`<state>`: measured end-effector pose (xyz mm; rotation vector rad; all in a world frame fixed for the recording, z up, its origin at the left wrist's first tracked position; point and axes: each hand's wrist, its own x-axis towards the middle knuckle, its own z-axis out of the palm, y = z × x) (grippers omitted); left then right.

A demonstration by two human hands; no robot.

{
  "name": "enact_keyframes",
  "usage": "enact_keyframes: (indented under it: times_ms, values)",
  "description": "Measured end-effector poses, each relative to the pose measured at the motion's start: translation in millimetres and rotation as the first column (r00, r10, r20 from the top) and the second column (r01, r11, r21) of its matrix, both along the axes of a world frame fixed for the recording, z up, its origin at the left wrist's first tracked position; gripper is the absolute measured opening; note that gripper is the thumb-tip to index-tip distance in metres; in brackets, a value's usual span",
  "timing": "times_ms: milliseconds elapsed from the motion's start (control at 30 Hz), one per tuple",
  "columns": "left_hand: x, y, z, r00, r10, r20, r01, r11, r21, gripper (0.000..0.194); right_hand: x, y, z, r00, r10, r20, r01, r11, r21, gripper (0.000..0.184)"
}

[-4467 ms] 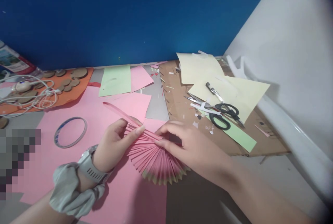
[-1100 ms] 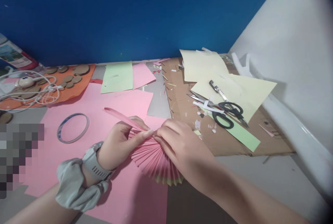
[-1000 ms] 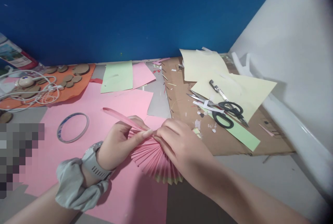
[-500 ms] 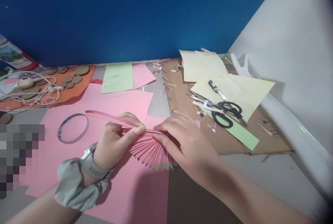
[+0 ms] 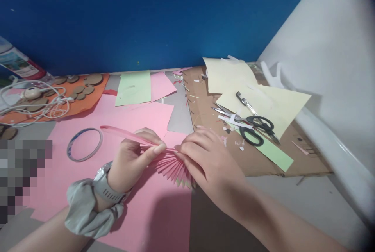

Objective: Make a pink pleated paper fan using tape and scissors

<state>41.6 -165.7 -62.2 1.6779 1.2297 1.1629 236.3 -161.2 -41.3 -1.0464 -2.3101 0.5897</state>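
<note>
Both grips grasp the pink pleated paper (image 5: 174,168): the left grip (image 5: 125,164) pinches its upper edge between thumb and fingers, and the right grip (image 5: 209,162) holds the gathered end just beside it. Greenish tips edge the fanned pleats, which hang below the hands over a large pink sheet (image 5: 137,224) on the table. A narrow pink band (image 5: 117,131) juts out leftward from the pleated paper, past the left grip. Left of the pleated paper lies a tape ring (image 5: 69,148); farther left and beyond, a white cable is coiled by orange paper (image 5: 88,107). Right of the pleated paper, cardboard (image 5: 202,111) carries black-handled scissors (image 5: 248,120), a pen (image 5: 249,105), a green strip (image 5: 275,156) and pale yellow sheets (image 5: 281,103).
</note>
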Motion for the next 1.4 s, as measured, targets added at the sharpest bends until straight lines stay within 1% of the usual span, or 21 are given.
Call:
enact_keyframes:
  times_ms: [133,200,333,400,533,600,667,733,867,967,1100,1267,1400]
  values:
    - [1.9,-2.7,0.2,0.999,-0.029,0.033,0.028,1.000,0.011,0.004,-0.8,-0.7,3.1,0.999,0.005,-0.054,-0.008,0.998,-0.056,0.010]
    - [4.3,-4.1,1.7,0.999,-0.038,0.032,0.038,0.999,0.000,0.002,-0.8,-1.2,3.8,0.999,0.015,-0.051,-0.019,0.997,-0.079,0.010]
    - [8.8,-4.0,5.8,0.999,-0.044,0.018,0.044,0.998,-0.040,0.006,0.8,-0.5,2.5,0.999,0.049,-0.019,-0.049,0.999,-0.021,0.014]
    - [9.5,-2.9,7.2,0.998,-0.050,0.038,0.052,0.997,-0.065,0.010,2.3,0.8,1.3,0.998,0.067,0.001,-0.067,0.998,0.001,0.015]
    - [8.5,-1.3,7.2,0.995,-0.023,0.101,0.032,0.996,-0.085,0.016,4.4,2.9,0.3,0.996,0.088,0.026,-0.087,0.996,-0.028,0.014]
    - [8.1,-1.3,6.7,0.995,-0.014,0.100,0.023,0.996,-0.087,0.015,4.0,3.1,0.9,0.998,0.066,-0.005,-0.066,0.996,-0.060,0.012]
    - [8.3,-1.8,6.7,0.995,-0.029,0.092,0.037,0.996,-0.087,0.014,2.7,2.9,2.0,0.998,0.042,-0.051,-0.047,0.995,-0.089,0.008]
    - [9.3,-2.5,7.2,0.995,-0.054,0.083,0.061,0.995,-0.075,0.012,1.1,2.5,2.9,0.996,0.044,-0.075,-0.051,0.994,-0.099,0.008]
    - [11.0,-3.9,8.1,0.995,-0.056,0.077,0.061,0.996,-0.064,0.012,0.0,1.4,1.9,0.997,0.057,-0.044,-0.060,0.996,-0.061,0.011]
    - [10.8,-5.1,7.6,0.997,-0.018,0.075,0.022,0.998,-0.062,0.012,1.0,0.1,-0.2,0.998,0.053,-0.015,-0.053,0.999,0.003,0.011]
    - [9.7,-6.5,6.5,0.998,0.020,0.056,-0.019,1.000,-0.025,0.009,0.8,-0.5,-2.1,0.999,0.048,0.012,-0.049,0.995,0.084,0.011]
    - [9.8,-6.9,6.7,0.997,0.002,0.074,-0.004,1.000,0.025,0.011,-2.2,0.4,-4.3,0.999,0.036,-0.004,-0.035,0.994,0.101,0.009]
    - [10.7,-6.8,6.9,0.998,0.007,0.062,-0.010,0.999,0.034,0.012,-3.4,0.4,-5.5,1.000,0.031,-0.002,-0.031,0.993,0.111,0.011]
